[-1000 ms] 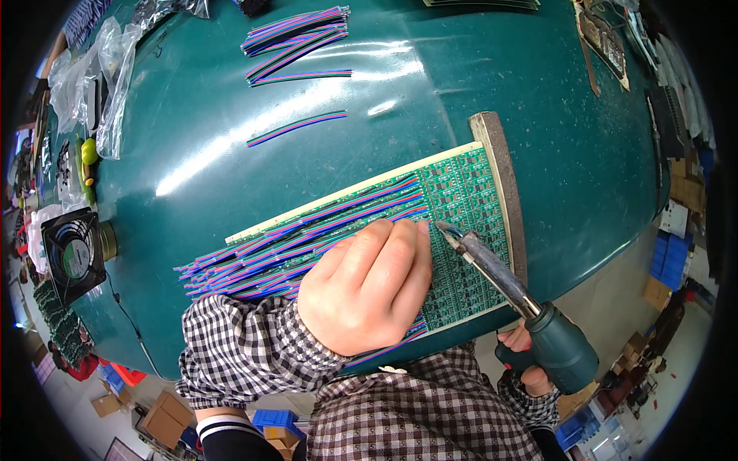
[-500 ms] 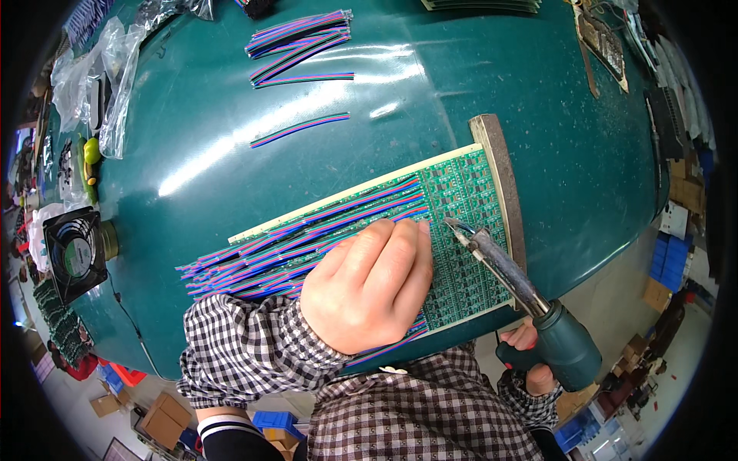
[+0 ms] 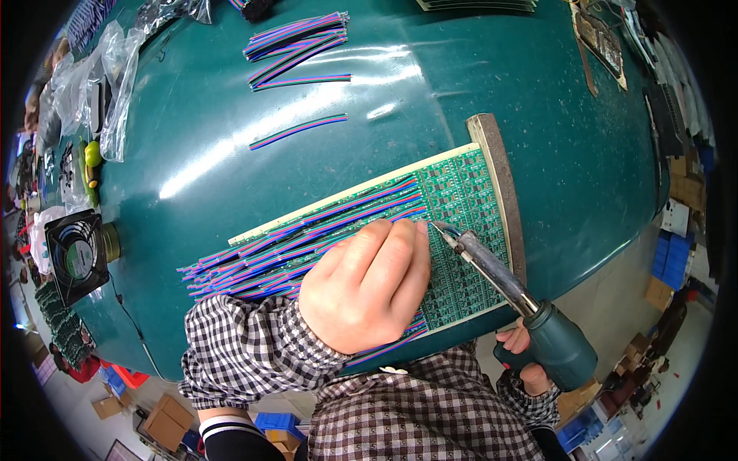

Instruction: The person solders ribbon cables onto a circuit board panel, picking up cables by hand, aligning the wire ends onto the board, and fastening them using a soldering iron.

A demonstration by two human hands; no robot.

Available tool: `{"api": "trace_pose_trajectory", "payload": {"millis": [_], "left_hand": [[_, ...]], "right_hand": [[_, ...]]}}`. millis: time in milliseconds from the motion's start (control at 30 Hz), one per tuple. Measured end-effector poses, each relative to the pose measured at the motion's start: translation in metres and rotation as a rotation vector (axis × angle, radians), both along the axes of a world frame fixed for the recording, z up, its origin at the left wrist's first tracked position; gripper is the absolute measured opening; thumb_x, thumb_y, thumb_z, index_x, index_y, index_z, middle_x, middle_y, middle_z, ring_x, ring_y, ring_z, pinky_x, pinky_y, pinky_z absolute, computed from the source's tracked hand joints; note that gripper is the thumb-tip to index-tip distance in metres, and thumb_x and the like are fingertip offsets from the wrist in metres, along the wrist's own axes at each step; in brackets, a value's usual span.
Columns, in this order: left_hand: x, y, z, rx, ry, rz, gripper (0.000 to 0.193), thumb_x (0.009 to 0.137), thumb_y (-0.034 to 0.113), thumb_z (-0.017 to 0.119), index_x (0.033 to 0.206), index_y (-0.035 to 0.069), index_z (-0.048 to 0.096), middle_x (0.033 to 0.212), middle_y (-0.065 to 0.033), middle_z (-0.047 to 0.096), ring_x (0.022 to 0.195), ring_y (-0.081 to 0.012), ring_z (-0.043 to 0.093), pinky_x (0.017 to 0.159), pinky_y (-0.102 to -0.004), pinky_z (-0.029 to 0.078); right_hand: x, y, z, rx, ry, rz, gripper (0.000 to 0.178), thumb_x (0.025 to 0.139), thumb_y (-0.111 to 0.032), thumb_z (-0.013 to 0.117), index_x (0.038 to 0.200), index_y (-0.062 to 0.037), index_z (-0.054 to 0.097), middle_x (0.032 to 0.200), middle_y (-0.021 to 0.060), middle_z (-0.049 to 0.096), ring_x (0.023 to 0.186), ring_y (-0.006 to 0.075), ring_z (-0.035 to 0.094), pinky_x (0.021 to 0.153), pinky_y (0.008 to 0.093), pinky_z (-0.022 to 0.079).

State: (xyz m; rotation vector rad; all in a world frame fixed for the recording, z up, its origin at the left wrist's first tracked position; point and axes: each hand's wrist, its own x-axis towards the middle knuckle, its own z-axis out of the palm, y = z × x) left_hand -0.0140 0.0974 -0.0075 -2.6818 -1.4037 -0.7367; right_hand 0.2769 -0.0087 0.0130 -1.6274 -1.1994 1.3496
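A green circuit board panel (image 3: 465,230) with rows of small parts lies slanted on the table. Lengths of multicoloured ribbon cable (image 3: 307,229) run leftward across it. My left hand (image 3: 369,288) rests over the panel, fingers curled and pressed together on a ribbon cable whose end is mostly hidden beneath them. In my right hand (image 3: 536,379) is a soldering gun (image 3: 563,346) with a dark green body and metal barrel. Its tip comes down beside my left fingertips, close to the cable ends at the board.
A greyish bar (image 3: 498,192) borders the panel's right end. Farther off lie a pile of ribbon cables (image 3: 296,37) and a single ribbon cable (image 3: 298,131). At the left stand a small black fan (image 3: 77,257) and clear plastic bags (image 3: 119,84).
The soldering gun has shifted slightly left, bringing its tip nearer to my left fingertips. My left hand has stayed almost in place.
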Motion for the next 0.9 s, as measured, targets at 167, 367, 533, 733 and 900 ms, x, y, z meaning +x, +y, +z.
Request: {"api": "trace_pose_trajectory", "payload": {"millis": [167,367,533,733,900], "left_hand": [[0.0,-0.001,0.001,0.006,0.001,0.009,0.031,0.075,0.009,0.069,0.103,-0.003,0.073,0.102,-0.0097,0.066,0.094,-0.0217,0.068,0.077,-0.029,0.056],[0.0,-0.001,0.002,0.003,0.012,0.003,0.03,0.075,0.009,0.069,0.103,-0.003,0.073,0.102,-0.0097,0.066,0.094,-0.0218,0.068,0.077,-0.0289,0.056],[-0.001,0.0,0.003,-0.006,0.009,-0.001,0.031,0.075,0.009,0.069,0.104,-0.003,0.073,0.102,-0.0099,0.066,0.095,-0.0218,0.068,0.078,-0.029,0.056],[-0.001,0.0,0.003,-0.013,0.018,-0.003,0.031,0.076,0.009,0.069,0.104,-0.003,0.073,0.103,-0.0101,0.066,0.095,-0.0218,0.068,0.078,-0.029,0.056],[0.001,0.0,0.002,-0.009,0.01,-0.004,0.031,0.077,0.01,0.069,0.104,-0.003,0.073,0.104,-0.0098,0.066,0.096,-0.0219,0.068,0.078,-0.0291,0.055]], "right_hand": [[0.029,-0.018,-0.017,-0.002,-0.007,0.27,0.106,0.072,-0.064,0.083,0.14,0.009,0.048,0.094,0.0024,0.06,0.091,0.0205,0.064,0.095,0.0439,0.057],[0.029,-0.019,-0.014,-0.017,0.092,0.223,0.108,0.073,-0.064,0.084,0.142,0.0098,0.045,0.095,0.0027,0.061,0.092,0.0213,0.064,0.097,0.0453,0.056],[0.035,-0.022,-0.016,0.027,0.039,0.263,0.106,0.073,-0.063,0.085,0.141,0.0102,0.047,0.095,0.0038,0.061,0.092,0.021,0.064,0.095,0.0452,0.057],[-0.006,0.008,0.003,0.099,-0.153,0.101,0.058,0.077,-0.07,0.079,0.087,-0.0124,0.075,0.086,-0.0009,0.078,0.079,0.0188,0.074,0.073,0.0346,0.056],[-0.007,0.01,0.005,0.099,-0.174,0.115,0.057,0.077,-0.069,0.079,0.087,-0.0139,0.076,0.085,-0.0006,0.078,0.077,0.0185,0.073,0.073,0.0345,0.055]]}}
